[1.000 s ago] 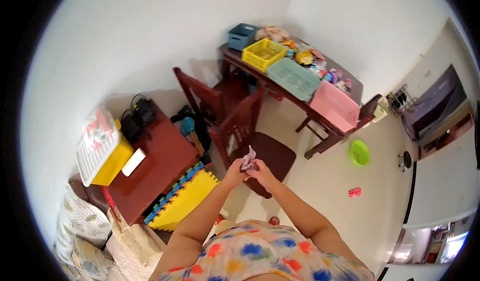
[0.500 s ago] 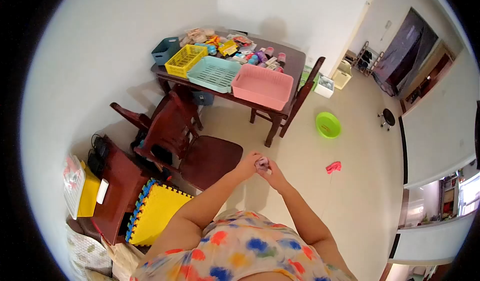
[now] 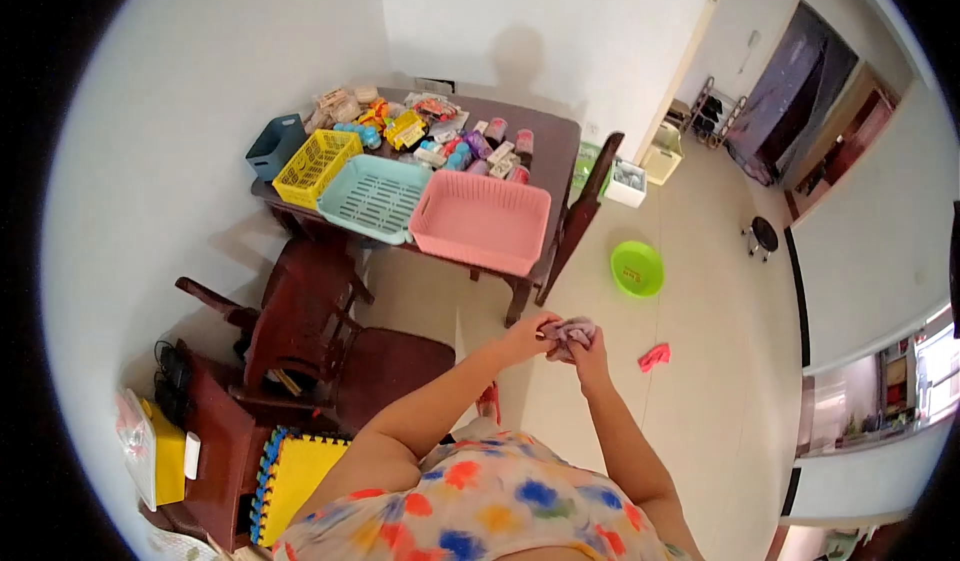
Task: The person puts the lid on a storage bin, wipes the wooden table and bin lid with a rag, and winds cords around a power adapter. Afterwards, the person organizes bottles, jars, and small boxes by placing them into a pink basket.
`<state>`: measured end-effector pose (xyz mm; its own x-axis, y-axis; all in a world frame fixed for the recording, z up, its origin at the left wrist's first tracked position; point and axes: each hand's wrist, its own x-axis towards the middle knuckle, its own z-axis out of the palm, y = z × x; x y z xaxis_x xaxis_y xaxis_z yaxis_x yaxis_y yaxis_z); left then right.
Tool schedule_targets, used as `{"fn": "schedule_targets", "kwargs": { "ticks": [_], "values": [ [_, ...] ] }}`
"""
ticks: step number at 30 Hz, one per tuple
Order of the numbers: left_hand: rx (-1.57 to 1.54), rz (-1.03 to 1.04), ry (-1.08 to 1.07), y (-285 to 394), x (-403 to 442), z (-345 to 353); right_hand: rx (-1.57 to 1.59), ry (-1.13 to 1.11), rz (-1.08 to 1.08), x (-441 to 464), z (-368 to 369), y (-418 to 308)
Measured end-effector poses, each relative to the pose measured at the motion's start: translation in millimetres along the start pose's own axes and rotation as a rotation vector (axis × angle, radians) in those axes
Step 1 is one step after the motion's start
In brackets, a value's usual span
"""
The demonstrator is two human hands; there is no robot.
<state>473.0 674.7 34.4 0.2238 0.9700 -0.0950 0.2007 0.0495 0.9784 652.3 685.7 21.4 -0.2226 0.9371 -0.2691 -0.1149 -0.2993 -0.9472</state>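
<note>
Both my hands grip a crumpled, greyish-mauve cloth (image 3: 572,335) in front of my body, above the floor. My left hand (image 3: 530,337) pinches its left side, with the fingers bent round the edge. On the other side my right hand (image 3: 591,357) is closed on the cloth's right end. The cloth is bunched between them, and its full shape cannot be made out. Beyond the hands stands a dark wooden table (image 3: 557,141) bearing a pink basket (image 3: 480,223), a light-blue basket (image 3: 375,199) and a yellow basket (image 3: 317,168).
Several small packages and bottles crowd the table behind the baskets, beside a dark teal bin (image 3: 275,149). A wooden chair (image 3: 390,366) stands at left. On the floor lie a green basin (image 3: 637,269) and a pink cloth (image 3: 655,358). A black stool (image 3: 762,233) is farther right.
My hands have moved right and spread a little, so more of the cloth shows between them. The view has shifted, placing the table and chair farther left and lower.
</note>
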Motion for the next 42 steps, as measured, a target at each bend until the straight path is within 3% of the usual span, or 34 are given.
{"fn": "schedule_targets", "kwargs": {
  "ticks": [2, 8, 15, 17, 20, 22, 25, 27, 28, 30, 31, 34, 35, 38, 39, 40, 42],
  "values": [
    [-0.045, 0.034, 0.059, -40.2, 45.7, -22.8, -0.074, 0.106, -0.006, 39.2, 4.5, -8.8],
    [0.102, -0.144, 0.293, -27.9, 116.7, -114.7, -0.221, -0.004, -0.106, 144.1, 11.2, -36.1],
    [0.103, -0.078, 0.393, -56.7, 170.4, -174.9, -0.291, -0.032, -0.208, 259.4, 16.5, -50.3],
    [0.120, -0.080, 0.527, -103.1, 186.4, -192.0, -0.311, 0.001, -0.187, 300.0, 19.6, -64.9],
    [-0.076, -0.223, 0.684, -125.3, 187.7, -211.5, -0.388, -0.095, -0.378, 357.9, 28.3, -98.1],
    [0.073, -0.203, 0.803, -146.7, 181.5, -225.6, -0.537, -0.142, -0.321, 417.3, 25.9, -101.2],
    [0.279, -0.522, 0.906, -81.6, 163.4, -230.4, -0.592, -0.335, -0.278, 495.1, 26.2, -114.4],
    [0.460, -0.768, 1.012, -77.7, 158.9, -226.8, -0.847, -0.219, -0.424, 544.3, 31.2, -113.2],
    [0.423, -0.696, 1.133, -89.3, 155.4, -221.2, -0.974, -0.162, -0.500, 570.3, 30.7, -105.4],
    [0.359, -0.547, 1.376, -128.6, 144.3, -207.3, -0.775, -0.119, -0.543, 626.0, 29.9, -83.2],
    [0.365, -0.410, 1.335, -141.1, 139.4, -203.4, -0.672, -0.093, -0.556, 637.8, 32.9, -75.4],
    [0.128, -0.532, 1.190, -156.3, 138.3, -175.2, -0.760, -0.062, -0.705, 638.9, 38.7, -62.8],
    [0.065, -0.423, 1.225, -223.0, 130.7, -168.2, -0.797, -0.216, -0.647, 629.6, 39.7, -70.5],
    [0.091, -0.570, 1.186, -217.7, 140.4, -154.6, -0.808, -0.456, -0.368, 607.9, 43.8, -41.4],
    [0.083, -0.522, 1.206, -238.5, 134.5, -149.3, -0.747, -0.555, -0.244, 592.8, 47.8, -37.3],
    [0.066, -0.621, 1.180, -223.8, 135.1, -149.4, -0.685, -0.650, -0.119, 574.7, 53.2, -37.6],
    [0.027, -0.814, 1.117, -164.8, 147.7, -157.4, -0.823, -0.780, -0.156, 547.0, 59.9, -36.3]
  ]
}}
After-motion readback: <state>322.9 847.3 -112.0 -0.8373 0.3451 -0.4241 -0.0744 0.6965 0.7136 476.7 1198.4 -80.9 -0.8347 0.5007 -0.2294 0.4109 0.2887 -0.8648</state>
